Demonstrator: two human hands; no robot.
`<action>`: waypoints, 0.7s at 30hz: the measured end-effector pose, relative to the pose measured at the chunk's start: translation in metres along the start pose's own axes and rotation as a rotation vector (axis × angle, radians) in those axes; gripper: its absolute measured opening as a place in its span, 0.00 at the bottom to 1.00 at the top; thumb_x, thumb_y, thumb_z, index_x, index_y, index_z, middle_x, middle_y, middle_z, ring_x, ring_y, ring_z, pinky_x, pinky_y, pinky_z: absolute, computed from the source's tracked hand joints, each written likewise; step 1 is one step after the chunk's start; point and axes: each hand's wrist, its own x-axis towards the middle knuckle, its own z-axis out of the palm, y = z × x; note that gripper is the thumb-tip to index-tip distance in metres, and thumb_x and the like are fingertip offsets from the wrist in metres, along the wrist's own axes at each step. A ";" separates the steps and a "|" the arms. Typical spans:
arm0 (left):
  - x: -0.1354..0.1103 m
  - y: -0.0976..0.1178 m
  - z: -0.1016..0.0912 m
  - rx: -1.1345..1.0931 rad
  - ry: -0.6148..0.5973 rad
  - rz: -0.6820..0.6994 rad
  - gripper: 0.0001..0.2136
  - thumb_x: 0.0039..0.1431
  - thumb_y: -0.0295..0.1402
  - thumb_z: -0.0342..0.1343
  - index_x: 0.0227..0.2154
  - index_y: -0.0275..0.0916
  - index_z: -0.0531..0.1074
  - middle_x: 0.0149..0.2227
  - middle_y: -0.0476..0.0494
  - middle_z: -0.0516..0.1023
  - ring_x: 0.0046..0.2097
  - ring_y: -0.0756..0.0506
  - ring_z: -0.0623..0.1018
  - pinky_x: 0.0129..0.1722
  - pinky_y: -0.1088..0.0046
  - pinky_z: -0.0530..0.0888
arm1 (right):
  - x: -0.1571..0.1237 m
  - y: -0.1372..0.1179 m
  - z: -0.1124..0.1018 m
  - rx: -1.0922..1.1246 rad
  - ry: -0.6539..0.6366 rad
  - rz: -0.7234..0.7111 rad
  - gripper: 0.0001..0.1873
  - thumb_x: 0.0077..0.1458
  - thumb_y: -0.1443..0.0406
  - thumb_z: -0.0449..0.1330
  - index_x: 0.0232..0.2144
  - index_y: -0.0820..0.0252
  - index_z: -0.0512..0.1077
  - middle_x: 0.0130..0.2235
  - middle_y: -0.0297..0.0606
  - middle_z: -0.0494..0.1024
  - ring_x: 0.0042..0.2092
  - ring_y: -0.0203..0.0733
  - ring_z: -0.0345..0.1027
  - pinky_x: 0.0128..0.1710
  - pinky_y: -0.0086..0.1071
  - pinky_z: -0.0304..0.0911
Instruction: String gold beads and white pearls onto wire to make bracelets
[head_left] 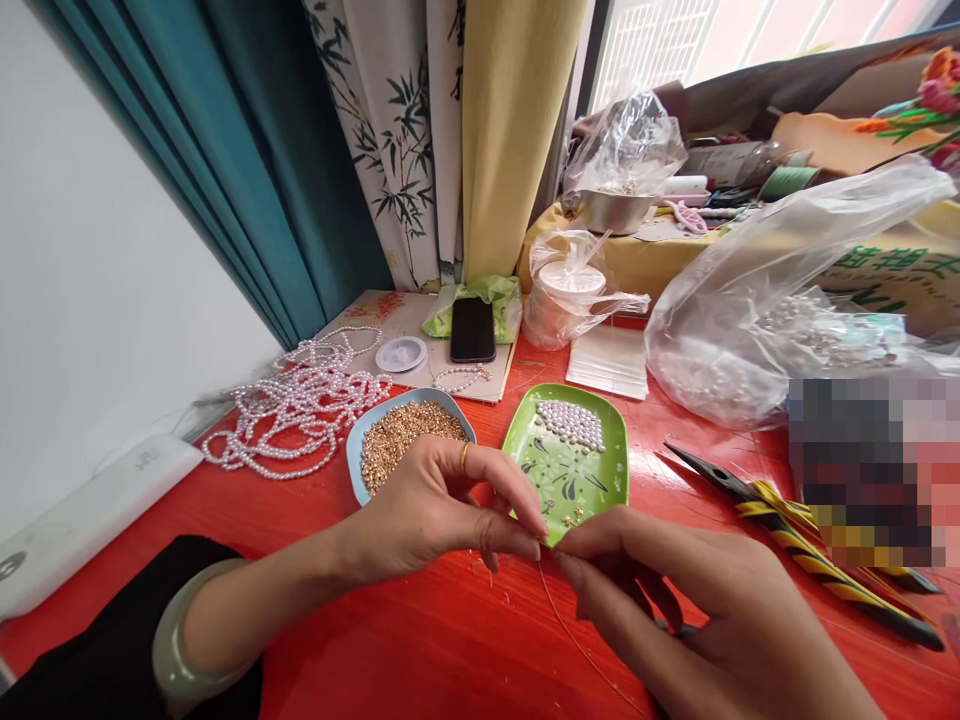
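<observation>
Thin pale thread: we pinch it w/ L hand, nearer; length curves down-right, beside R hand; R grip, can't tell.

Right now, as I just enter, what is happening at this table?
The person's left hand and right hand are pinched close together by the green tray, a thin thread trailing below. Pearly beads lie in the tray; gold beads lie in the blue bowl beside it. Pliers rest on the right, unheld.
</observation>
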 end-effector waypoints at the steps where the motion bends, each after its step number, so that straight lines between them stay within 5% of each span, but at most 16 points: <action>1: 0.001 0.000 0.000 -0.006 0.005 0.002 0.05 0.44 0.21 0.64 0.23 0.37 0.78 0.24 0.49 0.75 0.26 0.54 0.73 0.21 0.85 0.73 | 0.000 0.000 0.000 0.019 -0.014 0.010 0.08 0.53 0.71 0.54 0.26 0.56 0.69 0.18 0.26 0.73 0.18 0.29 0.66 0.17 0.21 0.59; 21: 0.001 -0.003 0.000 0.041 0.069 0.041 0.03 0.43 0.25 0.65 0.22 0.36 0.76 0.23 0.48 0.76 0.26 0.52 0.73 0.25 0.77 0.72 | -0.003 -0.001 0.000 0.146 -0.063 0.097 0.09 0.56 0.71 0.51 0.28 0.56 0.68 0.22 0.26 0.77 0.21 0.31 0.69 0.20 0.22 0.62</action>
